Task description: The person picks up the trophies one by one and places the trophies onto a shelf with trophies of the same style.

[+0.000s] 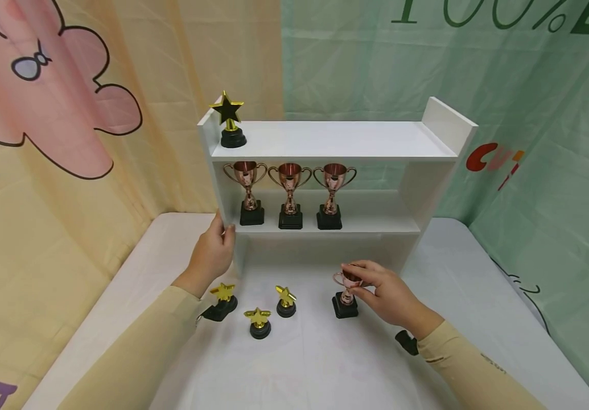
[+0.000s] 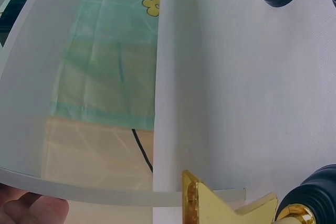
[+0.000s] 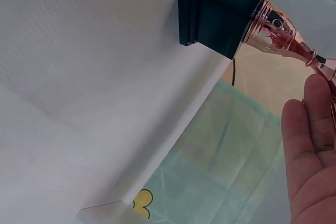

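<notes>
My left hand (image 1: 213, 250) rests at the left side panel of the white shelf (image 1: 335, 139), its fingers along the outside near the front edge; in the left wrist view fingertips (image 2: 39, 208) show beside that panel. My right hand (image 1: 383, 287) holds a rose-gold trophy cup (image 1: 346, 296) by its bowl and stem, fingers over the rim. The cup stands upright with its black square base (image 3: 226, 11) at the tabletop, in front of the shelf's right half. Three matching trophy cups (image 1: 290, 188) stand in a row on the middle shelf.
A black-and-gold star trophy (image 1: 231, 119) stands at the top shelf's left end. Small gold star trophies (image 1: 258, 323) on black round bases stand on the white table (image 1: 294, 376), front left, one partly beside the left sleeve. Printed curtains (image 1: 355, 62) hang behind and at both sides.
</notes>
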A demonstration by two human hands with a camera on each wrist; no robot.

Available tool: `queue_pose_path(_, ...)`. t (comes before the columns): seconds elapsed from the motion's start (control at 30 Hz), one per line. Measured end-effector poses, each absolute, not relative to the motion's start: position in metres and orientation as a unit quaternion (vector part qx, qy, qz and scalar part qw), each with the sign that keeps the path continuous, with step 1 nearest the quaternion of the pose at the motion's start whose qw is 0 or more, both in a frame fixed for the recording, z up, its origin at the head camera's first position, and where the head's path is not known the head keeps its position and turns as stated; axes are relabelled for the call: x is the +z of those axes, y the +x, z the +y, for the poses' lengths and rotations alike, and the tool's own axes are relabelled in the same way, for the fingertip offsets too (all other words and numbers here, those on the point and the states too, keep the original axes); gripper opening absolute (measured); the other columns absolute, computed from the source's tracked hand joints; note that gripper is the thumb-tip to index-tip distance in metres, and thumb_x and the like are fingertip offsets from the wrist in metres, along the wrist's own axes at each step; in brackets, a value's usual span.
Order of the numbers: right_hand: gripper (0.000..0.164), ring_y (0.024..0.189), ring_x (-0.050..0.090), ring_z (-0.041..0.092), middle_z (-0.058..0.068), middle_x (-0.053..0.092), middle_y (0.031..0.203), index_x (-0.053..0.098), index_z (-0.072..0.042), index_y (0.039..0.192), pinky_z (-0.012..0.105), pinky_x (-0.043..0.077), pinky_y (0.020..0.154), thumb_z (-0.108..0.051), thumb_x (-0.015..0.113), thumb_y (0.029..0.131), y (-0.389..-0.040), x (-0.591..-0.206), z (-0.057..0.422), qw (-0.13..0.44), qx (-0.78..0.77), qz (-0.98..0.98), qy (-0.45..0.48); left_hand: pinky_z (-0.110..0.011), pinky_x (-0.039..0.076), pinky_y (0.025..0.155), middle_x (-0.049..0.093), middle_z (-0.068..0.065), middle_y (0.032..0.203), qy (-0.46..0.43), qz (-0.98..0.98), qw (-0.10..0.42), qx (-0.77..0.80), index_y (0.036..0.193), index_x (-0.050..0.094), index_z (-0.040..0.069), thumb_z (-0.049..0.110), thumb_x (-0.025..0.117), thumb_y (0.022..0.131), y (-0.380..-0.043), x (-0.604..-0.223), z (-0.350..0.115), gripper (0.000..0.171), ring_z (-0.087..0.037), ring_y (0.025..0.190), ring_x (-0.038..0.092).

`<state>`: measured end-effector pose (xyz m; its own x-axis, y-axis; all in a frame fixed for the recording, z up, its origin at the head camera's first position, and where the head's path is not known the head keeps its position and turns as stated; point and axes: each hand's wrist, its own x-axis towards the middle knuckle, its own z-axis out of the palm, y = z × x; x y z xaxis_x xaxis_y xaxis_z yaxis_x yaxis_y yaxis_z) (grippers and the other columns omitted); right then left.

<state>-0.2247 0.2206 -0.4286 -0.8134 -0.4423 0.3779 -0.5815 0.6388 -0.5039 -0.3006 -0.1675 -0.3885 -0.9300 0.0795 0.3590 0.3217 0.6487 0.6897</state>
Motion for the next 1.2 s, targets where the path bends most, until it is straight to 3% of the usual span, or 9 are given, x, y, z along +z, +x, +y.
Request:
queue_pose_path(0.37,0.053,0.099,0.068,0.008,0.008,0.063,0.142,0.064,-0.014,0.147,0.025,0.058,0.079,-0.009,0.076,0.096,-0.223,-0.426,0.220,0.094,0.316,-0.903,0.276,-0.063,0.050,0.108,0.045,-0.021,0.163,-0.109,-0.896,0.146,-0.405,0.169,0.022,0.015,0.026,0.041,0.114,-0.301,-0.388,-0.169,0.059,-0.043,0.141,0.054)
queue_pose_path(0.63,0.053,0.101,0.068,0.013,0.009,0.064,0.142,0.064,-0.013,0.147,0.033,0.060,0.079,-0.009,0.077,0.095,-0.222,-0.421,0.220,0.099,0.304,-0.906,0.279,-0.063,0.049,0.109,0.043,-0.021,0.164,-0.111,-0.897,0.144,-0.402,0.169,0.019,0.016,0.028,0.040,0.114,-0.301,-0.389,-0.168,0.060,-0.043,0.143,0.052)
queue_pose_path(0.83,0.052,0.099,0.069,0.013,0.009,0.065,0.140,0.064,-0.012,0.146,0.027,0.058,0.077,-0.008,0.077,0.095,-0.219,-0.411,0.223,0.114,0.300,-0.904,0.283,-0.063,0.050,0.108,0.045,-0.020,0.163,-0.114,-0.896,0.148,-0.403,0.169,0.022,0.017,0.027,0.041,0.114,-0.302,-0.389,-0.169,0.059,-0.043,0.142,0.054)
queue_pose_path(1.2,0.052,0.102,0.069,0.016,0.009,0.065,0.138,0.064,-0.009,0.145,0.027,0.059,0.077,-0.004,0.076,0.095,-0.216,-0.387,0.231,0.147,0.303,-0.896,0.291,-0.063,0.050,0.108,0.046,-0.021,0.162,-0.111,-0.895,0.146,-0.406,0.169,0.022,0.017,0.026,0.041,0.114,-0.303,-0.390,-0.169,0.059,-0.043,0.141,0.055)
